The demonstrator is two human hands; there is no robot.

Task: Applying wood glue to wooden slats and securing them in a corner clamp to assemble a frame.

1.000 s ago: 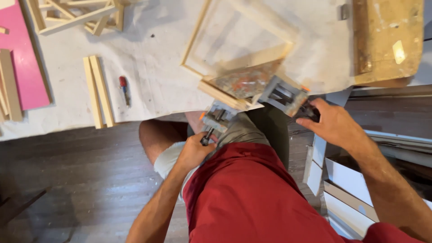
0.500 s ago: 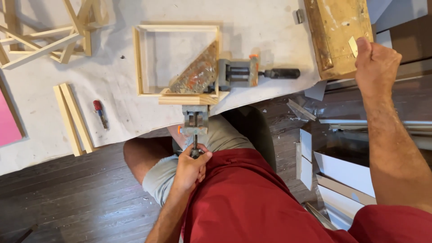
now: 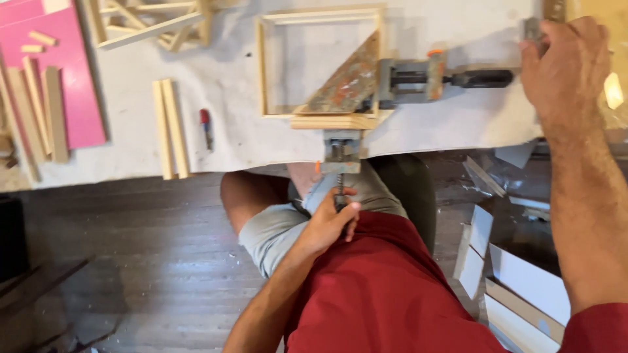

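A seated person in a red shirt, seen from above. Nearest, the left hand [image 3: 329, 224] is clenched around the screw handle [image 3: 340, 189] of a corner clamp [image 3: 356, 88]. The clamp grips the near right corner of a square wooden frame [image 3: 265, 62] on the white table [image 3: 235, 131]. Far right, the right hand [image 3: 568, 62] grasps a small metal piece [image 3: 531, 29]; loose wooden strips [image 3: 170, 127] lie left

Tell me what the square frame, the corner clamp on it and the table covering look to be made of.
Frame: pale bare wood, unfinished by its matte, even colour. Corner clamp: apparently metal, grey, its triangular plate blotched with rust or dried glue; the left hand grips one screw handle, and the other handle looks like black plastic or rubber. Table covering: probably off-white cloth or paper, creased and smudged.
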